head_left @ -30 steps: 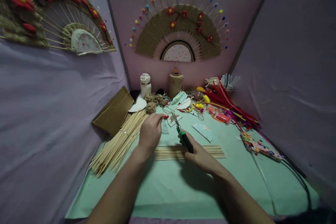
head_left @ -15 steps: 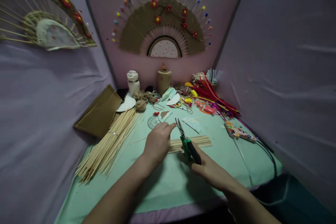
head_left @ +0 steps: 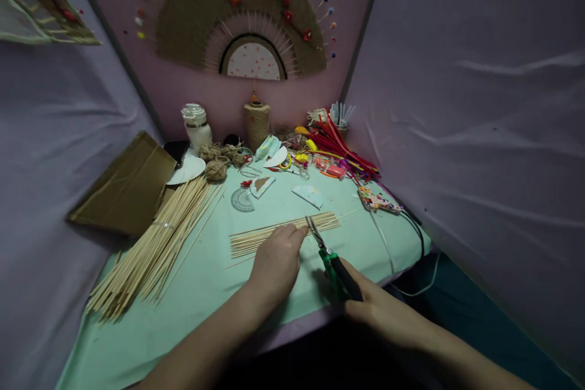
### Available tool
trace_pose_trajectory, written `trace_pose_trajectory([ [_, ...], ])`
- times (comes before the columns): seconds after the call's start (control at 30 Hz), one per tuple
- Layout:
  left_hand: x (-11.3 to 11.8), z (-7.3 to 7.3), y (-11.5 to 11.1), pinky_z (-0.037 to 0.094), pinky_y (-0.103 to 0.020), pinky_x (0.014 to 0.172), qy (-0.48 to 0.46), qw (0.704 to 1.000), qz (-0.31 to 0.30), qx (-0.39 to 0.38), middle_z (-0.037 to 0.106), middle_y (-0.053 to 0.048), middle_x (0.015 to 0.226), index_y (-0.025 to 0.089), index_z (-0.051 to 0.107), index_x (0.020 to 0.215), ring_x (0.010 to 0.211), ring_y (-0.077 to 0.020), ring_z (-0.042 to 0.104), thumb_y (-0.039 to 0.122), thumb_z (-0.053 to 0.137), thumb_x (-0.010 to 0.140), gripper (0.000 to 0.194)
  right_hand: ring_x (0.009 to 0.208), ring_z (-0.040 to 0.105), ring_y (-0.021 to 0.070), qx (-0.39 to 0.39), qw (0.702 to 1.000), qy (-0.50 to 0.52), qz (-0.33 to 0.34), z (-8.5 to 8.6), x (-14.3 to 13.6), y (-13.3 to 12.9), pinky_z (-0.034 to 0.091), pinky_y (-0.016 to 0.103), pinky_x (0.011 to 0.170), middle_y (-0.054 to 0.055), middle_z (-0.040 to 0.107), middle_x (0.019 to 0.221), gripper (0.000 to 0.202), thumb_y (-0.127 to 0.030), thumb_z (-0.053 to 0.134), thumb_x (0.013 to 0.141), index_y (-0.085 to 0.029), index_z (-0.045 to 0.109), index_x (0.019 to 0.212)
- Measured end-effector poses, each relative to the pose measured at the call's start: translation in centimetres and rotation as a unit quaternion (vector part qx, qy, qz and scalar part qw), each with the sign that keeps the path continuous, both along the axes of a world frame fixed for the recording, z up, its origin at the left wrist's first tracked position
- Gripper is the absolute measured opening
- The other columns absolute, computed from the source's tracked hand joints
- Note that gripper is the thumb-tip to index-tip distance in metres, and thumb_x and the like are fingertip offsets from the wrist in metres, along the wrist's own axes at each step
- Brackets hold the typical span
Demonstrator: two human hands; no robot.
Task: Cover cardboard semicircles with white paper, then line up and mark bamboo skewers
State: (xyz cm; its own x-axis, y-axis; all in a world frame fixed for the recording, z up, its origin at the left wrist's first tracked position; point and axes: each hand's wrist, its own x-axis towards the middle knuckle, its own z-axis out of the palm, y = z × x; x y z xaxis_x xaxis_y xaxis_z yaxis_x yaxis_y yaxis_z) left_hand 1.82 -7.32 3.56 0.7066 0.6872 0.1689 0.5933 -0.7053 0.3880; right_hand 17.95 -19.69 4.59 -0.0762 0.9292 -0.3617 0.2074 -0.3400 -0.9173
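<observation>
My left hand (head_left: 280,259) is closed in a pinch on a thin wooden stick, part of which shows at lower left of the fingers. Wrapped round the green and black handles of the pruning shears (head_left: 331,259) is my right hand (head_left: 365,292). The shears' blades are slightly apart, their tips beside my left fingertips. Behind both hands, a flat row of thin sticks (head_left: 256,237) lies across the green cloth. A large bundle of longer sticks (head_left: 158,250), tied with a band, rests to the left.
Brown cardboard (head_left: 123,189) leans at the left. At the back stand a jar (head_left: 196,128) and a twine spool (head_left: 257,125), with twine balls (head_left: 216,170) near them. Red pipe cleaners (head_left: 336,140) and a patterned glue gun (head_left: 379,201) lie at the right. A protractor (head_left: 242,200) lies mid-table.
The view has shifted right and down. Both hands and the shears have come nearer the table's front edge, uncovering more of the stick row.
</observation>
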Motion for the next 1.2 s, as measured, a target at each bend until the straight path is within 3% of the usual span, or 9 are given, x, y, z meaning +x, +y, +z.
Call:
trace_pose_trajectory([
  [0.53, -0.33, -0.77, -0.19, 0.048, -0.033, 0.081, -0.003, 1.0, 0.003, -0.014, 0.066, -0.007, 0.099, 0.021, 0.062, 0.116, 0.096, -0.0224, 0.059, 0.003, 0.043, 0.084, 0.041, 0.119, 0.047, 0.0277, -0.015, 1.0, 0.005, 0.001, -0.21, -0.58, 0.17, 0.031, 0.042, 0.105, 0.005, 0.056, 0.13, 0.083, -0.013, 0.05, 0.061, -0.021, 0.037, 0.143],
  [0.77, -0.31, -0.7, -0.27, 0.048, -0.034, 0.083, -0.005, 1.0, 0.007, -0.021, 0.066, -0.007, 0.097, 0.021, 0.062, 0.115, 0.097, -0.0224, 0.06, 0.004, 0.042, 0.086, 0.04, 0.125, 0.042, 0.0288, -0.016, 1.0, 0.004, 0.015, -0.25, -0.61, 0.34, 0.026, 0.043, 0.109, 0.008, 0.049, 0.138, 0.083, -0.015, 0.049, 0.06, -0.017, 0.035, 0.142],
  [0.93, -0.3, -0.64, -0.34, 0.048, -0.033, 0.083, -0.01, 1.0, 0.006, -0.022, 0.066, -0.007, 0.098, 0.021, 0.062, 0.115, 0.096, -0.0217, 0.06, 0.005, 0.041, 0.087, 0.039, 0.137, 0.03, 0.029, -0.013, 1.0, -0.015, 0.017, -0.29, -0.59, 0.31, 0.02, 0.043, 0.113, 0.008, 0.039, 0.148, 0.089, -0.014, 0.05, 0.06, -0.018, 0.029, 0.146],
  [1.2, -0.38, -0.22, -0.22, 0.047, -0.033, 0.085, 0.021, 0.999, 0.008, -0.034, 0.066, -0.007, 0.102, 0.021, 0.061, 0.119, 0.1, -0.0214, 0.059, 0.006, 0.043, 0.087, 0.04, 0.134, 0.034, 0.029, -0.006, 0.999, -0.024, 0.029, 0.06, -0.62, 0.49, 0.021, 0.044, 0.113, 0.009, 0.04, 0.148, 0.09, -0.013, 0.05, 0.059, -0.016, 0.029, 0.147],
])
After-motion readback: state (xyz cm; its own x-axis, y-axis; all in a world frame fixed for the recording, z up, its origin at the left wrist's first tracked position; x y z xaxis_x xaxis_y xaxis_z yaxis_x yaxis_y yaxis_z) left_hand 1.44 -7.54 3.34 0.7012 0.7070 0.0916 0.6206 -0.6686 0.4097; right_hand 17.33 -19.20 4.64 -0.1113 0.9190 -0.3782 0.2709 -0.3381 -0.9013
